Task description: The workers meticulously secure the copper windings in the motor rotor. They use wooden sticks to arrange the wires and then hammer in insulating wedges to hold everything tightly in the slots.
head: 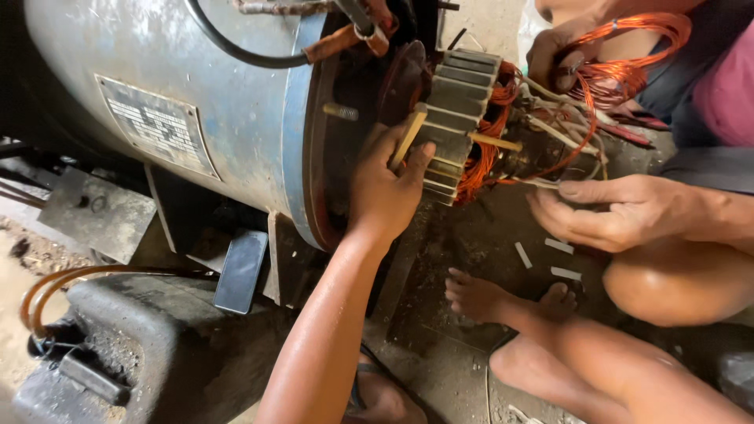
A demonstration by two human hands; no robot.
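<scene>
Obs. Left hand, reaching up from below: fingers curled, thumb and fingertips pinched on a wooden stick. The stick lies slanted against the edge of the grey laminated core, its lower end in the grip. The heel of the hand rests near the housing rim, probably to steady the stick at the slot. Right hand not visible.

Core sits just beyond the open end of the blue housing. A second stick pokes out sideways from a slot. Copper windings bulge from the far side of the core.

Surroundings. A co-worker squats at right. One co-worker hand fingers pale lead wires at the windings; the other holds a loose copper coil higher up. Both crowd the core's right side, so only the left is open.

Floor: white strips between the co-worker's knee and a bare foot; a dark phone leans under the housing. A black cable loops across the top of the housing.
</scene>
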